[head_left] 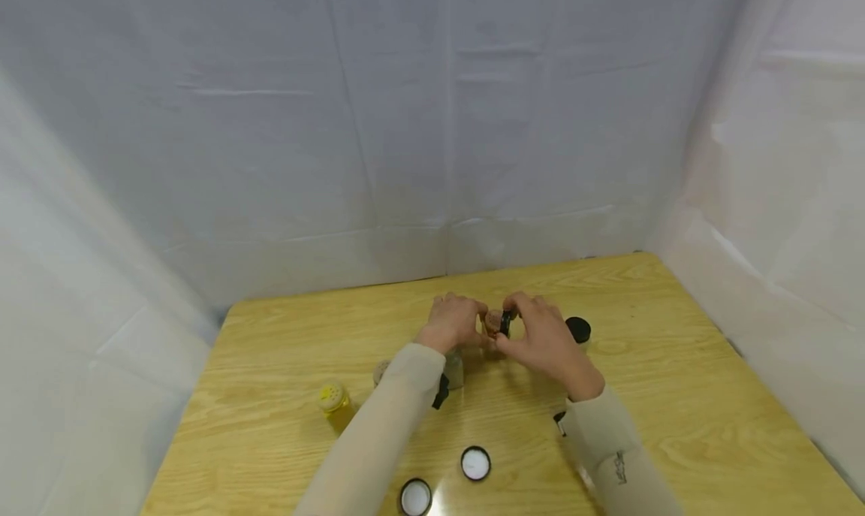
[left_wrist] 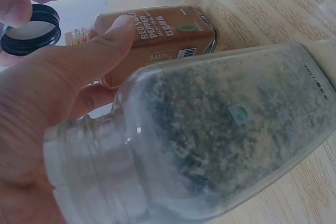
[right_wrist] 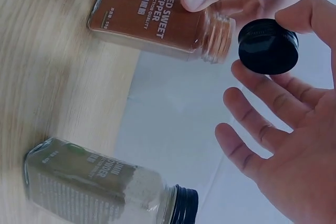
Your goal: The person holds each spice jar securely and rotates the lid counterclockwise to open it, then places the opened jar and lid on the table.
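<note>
My left hand [head_left: 454, 324] holds a glass spice jar [right_wrist: 142, 19] of reddish-brown powder, labelled red sweet pepper, thumb against its side near the neck. The jar's threaded mouth is uncovered. Between thumb and fingers, my right hand [head_left: 546, 343] pinches a black screw cap [right_wrist: 268, 45], tilted on its side just off that mouth. The cap's pale inside [left_wrist: 32, 31] shows in the left wrist view. Close beside my left hand stands an uncapped jar of dried green herbs [left_wrist: 220, 129]. A black-capped jar of greyish-brown powder [right_wrist: 89, 182] is near my right hand.
On the left of the wooden table [head_left: 270, 351] stands a yellow jar [head_left: 337, 407] with a perforated top. Another jar top [head_left: 381, 370] is partly behind my left sleeve. Two black caps [head_left: 476, 463] lie inside up near the front. White sheeting [head_left: 405, 163] encloses the table.
</note>
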The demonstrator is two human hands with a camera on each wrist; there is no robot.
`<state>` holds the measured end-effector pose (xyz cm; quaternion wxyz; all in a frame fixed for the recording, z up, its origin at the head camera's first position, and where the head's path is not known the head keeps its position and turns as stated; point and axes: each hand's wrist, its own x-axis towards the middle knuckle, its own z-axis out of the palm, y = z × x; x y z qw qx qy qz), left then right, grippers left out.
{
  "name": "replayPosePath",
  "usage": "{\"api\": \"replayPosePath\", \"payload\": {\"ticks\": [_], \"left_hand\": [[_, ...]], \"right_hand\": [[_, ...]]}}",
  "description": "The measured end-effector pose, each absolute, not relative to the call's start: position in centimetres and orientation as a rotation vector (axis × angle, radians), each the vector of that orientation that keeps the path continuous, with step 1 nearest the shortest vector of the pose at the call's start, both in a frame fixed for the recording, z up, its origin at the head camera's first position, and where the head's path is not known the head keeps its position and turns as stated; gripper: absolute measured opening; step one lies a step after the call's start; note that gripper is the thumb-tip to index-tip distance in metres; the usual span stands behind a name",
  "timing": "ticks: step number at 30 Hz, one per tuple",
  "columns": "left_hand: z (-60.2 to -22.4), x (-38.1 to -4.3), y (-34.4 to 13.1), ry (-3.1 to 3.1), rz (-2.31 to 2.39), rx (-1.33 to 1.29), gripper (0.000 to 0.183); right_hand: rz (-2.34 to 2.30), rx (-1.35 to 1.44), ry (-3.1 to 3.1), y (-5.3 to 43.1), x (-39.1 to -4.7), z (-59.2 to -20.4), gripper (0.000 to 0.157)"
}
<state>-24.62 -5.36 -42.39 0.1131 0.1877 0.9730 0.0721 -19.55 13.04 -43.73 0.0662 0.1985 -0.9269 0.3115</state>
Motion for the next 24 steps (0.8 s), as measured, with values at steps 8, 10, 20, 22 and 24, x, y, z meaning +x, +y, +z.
{"api": "replayPosePath", "payload": {"ticks": [8, 10, 20, 22, 24], "left_hand": [[-42.5, -24.8, -5.5, 2.852, 0.228, 0.553, 0.053], [-42.5, -24.8, -5.6, 2.855, 0.218, 0.553, 0.055], [-42.5, -24.8, -5.5, 2.859, 0.199, 0.555, 0.055], [-42.4, -24.8, -5.5, 2.861, 0.198, 0.552, 0.058], [-42.4, -24.8, -5.5, 2.859, 0.202, 0.547, 0.060]], "right_hand": [[1.008, 0.562, -2.796, 13.1, -18.5, -43.9, 0.047], [1.014, 0.555, -2.792, 13.1, -18.3, -43.9, 0.048], [0.982, 0.587, -2.738, 13.3, -17.1, -44.1, 0.052], [0.983, 0.604, -2.715, 13.4, -16.9, -44.3, 0.050], [0.985, 0.611, -2.701, 13.4, -16.6, -44.5, 0.048]]}}
